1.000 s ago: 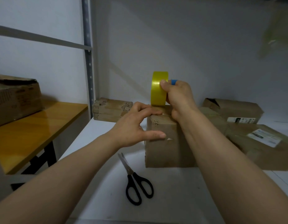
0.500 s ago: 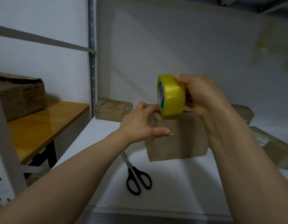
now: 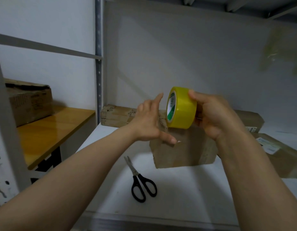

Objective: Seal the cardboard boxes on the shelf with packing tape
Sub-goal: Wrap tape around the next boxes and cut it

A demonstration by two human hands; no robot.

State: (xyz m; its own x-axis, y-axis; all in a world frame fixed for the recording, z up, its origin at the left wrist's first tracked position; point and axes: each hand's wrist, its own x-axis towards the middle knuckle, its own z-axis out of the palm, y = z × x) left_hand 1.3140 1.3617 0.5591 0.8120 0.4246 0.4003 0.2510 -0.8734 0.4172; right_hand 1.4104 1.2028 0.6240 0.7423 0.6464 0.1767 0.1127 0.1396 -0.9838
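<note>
Dim, cool, even light, with soft shadows on the far wall [image 3: 177, 55]. Glare on the left table [image 3: 56, 125]. The left hand [image 3: 149, 122] is slightly blurred. Yellowish smear at upper right; the edges bend.

Scissors [image 3: 141, 182] before box [image 3: 182, 152], on shelf [image 3: 186, 197]

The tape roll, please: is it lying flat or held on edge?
On edge: the right hand grips the tape roll above the box, its core opening facing left.

Green print inside the tape roll [image 3: 182, 108] and markings on the rear box [image 3: 117, 116] are unreadable.
</note>
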